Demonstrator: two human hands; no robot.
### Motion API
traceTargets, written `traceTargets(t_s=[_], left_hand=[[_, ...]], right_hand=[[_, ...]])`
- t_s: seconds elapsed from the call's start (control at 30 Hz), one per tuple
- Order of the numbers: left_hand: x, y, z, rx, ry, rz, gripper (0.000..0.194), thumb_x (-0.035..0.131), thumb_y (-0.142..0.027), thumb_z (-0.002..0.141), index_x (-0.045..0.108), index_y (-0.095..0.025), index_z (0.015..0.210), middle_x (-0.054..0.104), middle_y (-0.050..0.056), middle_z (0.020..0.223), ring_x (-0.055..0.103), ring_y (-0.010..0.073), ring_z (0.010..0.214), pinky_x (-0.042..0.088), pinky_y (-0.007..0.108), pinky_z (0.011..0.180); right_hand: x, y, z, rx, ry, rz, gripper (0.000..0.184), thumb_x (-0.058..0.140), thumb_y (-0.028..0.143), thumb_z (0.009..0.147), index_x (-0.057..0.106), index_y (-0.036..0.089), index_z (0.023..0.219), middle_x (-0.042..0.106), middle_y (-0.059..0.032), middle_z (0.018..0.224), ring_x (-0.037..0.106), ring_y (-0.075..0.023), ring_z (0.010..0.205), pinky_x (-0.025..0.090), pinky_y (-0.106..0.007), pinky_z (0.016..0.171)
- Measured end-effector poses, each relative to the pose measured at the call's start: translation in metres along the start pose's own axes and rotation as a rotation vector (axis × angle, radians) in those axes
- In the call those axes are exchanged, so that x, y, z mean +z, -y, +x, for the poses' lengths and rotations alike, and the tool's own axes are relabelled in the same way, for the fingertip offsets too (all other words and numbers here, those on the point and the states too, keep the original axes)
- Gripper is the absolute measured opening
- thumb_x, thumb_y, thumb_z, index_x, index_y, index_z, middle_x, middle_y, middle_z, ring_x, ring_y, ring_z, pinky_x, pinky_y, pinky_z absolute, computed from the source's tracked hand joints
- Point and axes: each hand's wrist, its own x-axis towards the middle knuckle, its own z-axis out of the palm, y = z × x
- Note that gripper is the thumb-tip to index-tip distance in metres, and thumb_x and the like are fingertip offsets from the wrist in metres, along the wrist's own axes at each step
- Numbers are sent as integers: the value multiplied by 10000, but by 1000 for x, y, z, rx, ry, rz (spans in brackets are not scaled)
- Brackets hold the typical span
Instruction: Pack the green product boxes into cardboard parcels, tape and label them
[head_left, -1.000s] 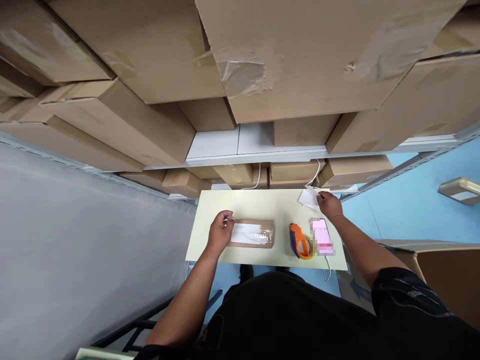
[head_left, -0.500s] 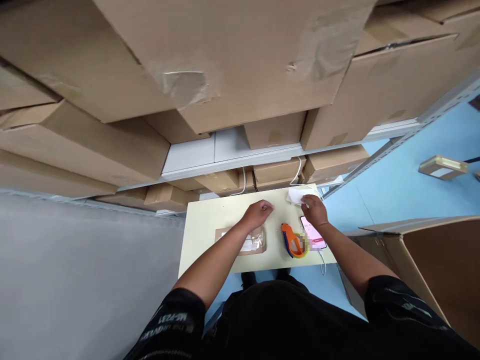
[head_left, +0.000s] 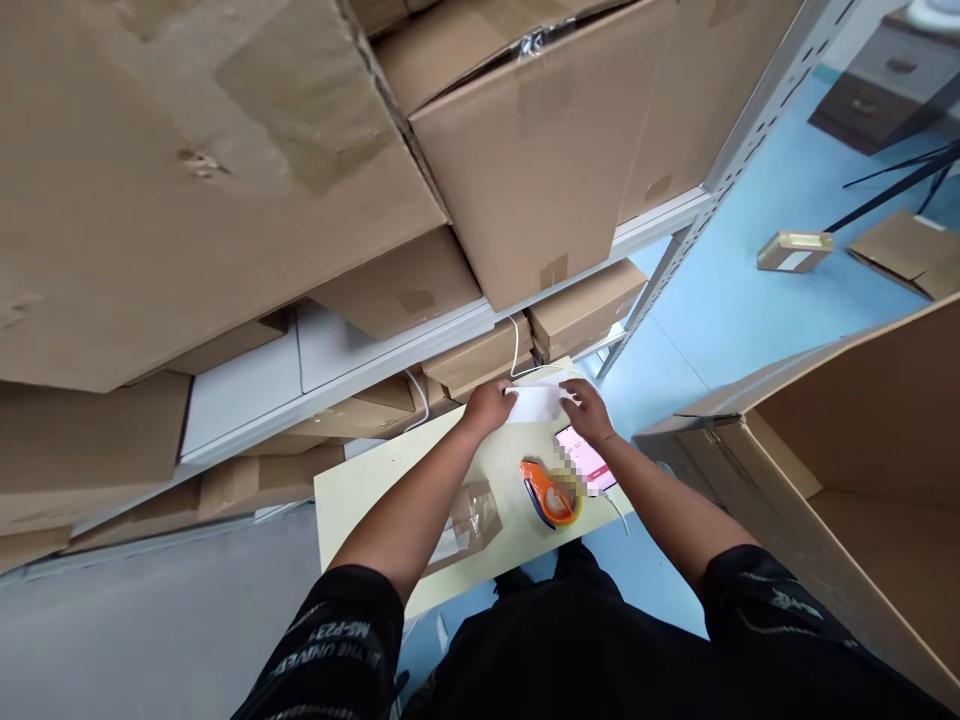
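Over the back right of the cream table (head_left: 360, 490), my left hand (head_left: 490, 407) pinches the left edge of a white paper sheet (head_left: 534, 404). My right hand (head_left: 589, 410) has its fingers closed at the sheet's right edge. More white paper lies just behind it. An orange tape dispenser (head_left: 546, 490) with a yellow roll rests in front of the hands. Beside it, under my right wrist, is a phone (head_left: 581, 455) with a pink screen, partly blurred. A small cardboard parcel (head_left: 480, 515) with a white label and clear tape is partly covered by my left forearm.
A metal shelf (head_left: 405, 345) full of cardboard boxes (head_left: 555, 150) rises behind the table and overhangs it. At the right stands a large open carton (head_left: 825, 560). A small taped box (head_left: 795, 252) is on the blue floor beyond. White cables run behind the table.
My left hand has left the parcel, crossed rightward and taken the sheet's left edge. My right hand has drawn the paper nearer. The view has turned to the right.
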Motion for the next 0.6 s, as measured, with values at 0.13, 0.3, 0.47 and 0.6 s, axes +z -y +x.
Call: traceTargets(t_s=[0.13,0.3,0.47,0.6], left_hand=[[-5,1,0,20,-8,45,213,611,-316,929,778,-223,1025,751,29,868,652,193,768,426,271,689],[0,4,2,43,-24,23,201,596,-309,937,769,-225,995,739,23,829,637,188,732,405,270,661],[5,14,1,1,-64,-52,199,599,-328,922,760,-213,948,723,14,792,616,181,710,398,270,641],[13,27,-3,-78,-82,-178,198,613,-349,897,745,-202,893,706,6,757,602,172,679,402,270,628]], right_hand=[[-11,-23,39,114,185,108,345,589,193,772,766,277,1056,692,-67,1253,620,-267,1157,518,-452,999],[-16,-30,69,17,468,180,197,616,154,742,772,241,825,719,-73,1132,661,-242,1091,507,-411,1029],[-16,-29,75,38,533,166,105,658,201,767,753,233,801,726,-63,1084,674,-231,1038,508,-395,1020],[-11,-25,73,117,507,152,99,650,247,802,736,238,849,733,-45,1073,667,-228,1015,508,-388,993]])
